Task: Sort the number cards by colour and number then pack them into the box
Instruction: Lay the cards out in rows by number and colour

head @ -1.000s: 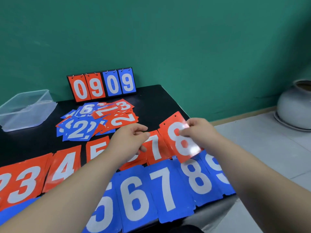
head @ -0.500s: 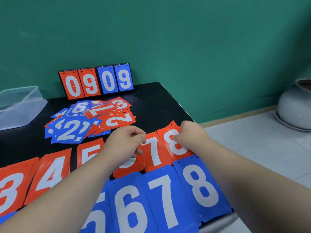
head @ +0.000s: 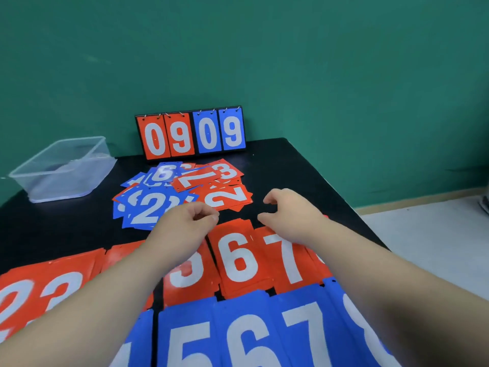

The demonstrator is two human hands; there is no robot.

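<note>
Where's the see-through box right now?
In the head view, the clear plastic box sits at the far left of the black table, near the green wall, left of the 0909 scoreboard and the loose pile of cards.

Left grip [head: 191,221] curled, right grip [head: 289,211] half-spread.

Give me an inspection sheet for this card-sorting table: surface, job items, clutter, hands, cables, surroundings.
Surface: black table, near half covered by cards.
Job's things: red row lies face up, 6 and 7 readable; blue row lies nearer, 5 to 7 readable; unsorted pile lies behind; clear box at far left, looks empty.
Clutter: scoreboard reading 0909 stands at the back edge.
Hands: left hand curled, right hand loosely curled; both hold nothing, over the red row's far edge.
Cables: nothing seen.
Surroundings: green wall; pale floor on the right.
</note>
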